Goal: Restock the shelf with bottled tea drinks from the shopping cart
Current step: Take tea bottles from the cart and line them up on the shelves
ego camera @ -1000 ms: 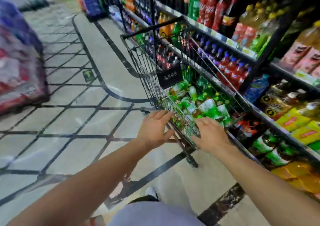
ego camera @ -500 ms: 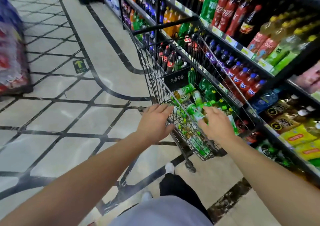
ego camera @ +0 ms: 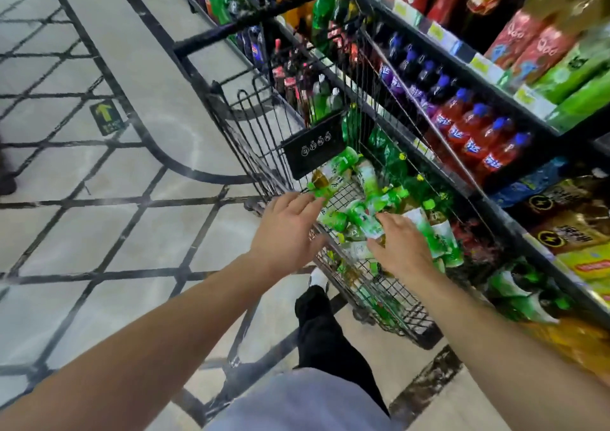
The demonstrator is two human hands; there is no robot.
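Observation:
A black wire shopping cart (ego camera: 251,126) stands in the aisle beside the drinks shelf (ego camera: 462,64). Several green-labelled tea bottles (ego camera: 340,166) lie jumbled in its basket. My left hand (ego camera: 287,229) lies over the cart's near rim with the fingers straight, pointing at the bottles. My right hand (ego camera: 402,245) hovers flat over the bottles at the basket's near right corner, with the fingers spread; whether it touches them is unclear. Neither hand holds a bottle. Similar green bottles (ego camera: 515,292) stand on the low shelf to the right.
The shelving on the right holds red drinks with blue caps (ego camera: 478,140), purple bottles (ego camera: 406,77) and yellow packs (ego camera: 587,262). Tiled floor (ego camera: 132,232) stretches to the left, with a green arrow sticker (ego camera: 106,117). My dark trouser leg (ego camera: 326,331) is behind the cart.
The view has swung closer and lower over the cart, which has shifted along the shelf. Both hands stay at the near rim; the right one has reached further over the bottles.

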